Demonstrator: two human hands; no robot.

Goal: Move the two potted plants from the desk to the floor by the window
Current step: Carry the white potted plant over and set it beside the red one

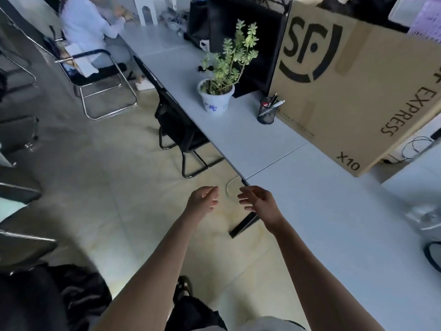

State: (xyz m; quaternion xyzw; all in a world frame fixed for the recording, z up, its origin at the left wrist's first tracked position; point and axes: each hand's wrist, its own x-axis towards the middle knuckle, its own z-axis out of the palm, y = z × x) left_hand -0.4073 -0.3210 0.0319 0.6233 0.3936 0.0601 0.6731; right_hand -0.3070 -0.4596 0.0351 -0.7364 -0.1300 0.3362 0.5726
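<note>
Head view: bare left hand (202, 201) and right hand (259, 203) reach forward, fingers loosely curled apart, empty, well short of the white blue-patterned potted plant (217, 91).

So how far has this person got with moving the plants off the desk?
Only one potted plant shows, standing on the desk beside the pen holder. Whether the other has already gone to the window cannot be told; no window floor is in view. Nothing is in hand: the left hand and right hand are both empty, fingers loosely open, short of the pot. Left: lift it and carry it over.
</note>
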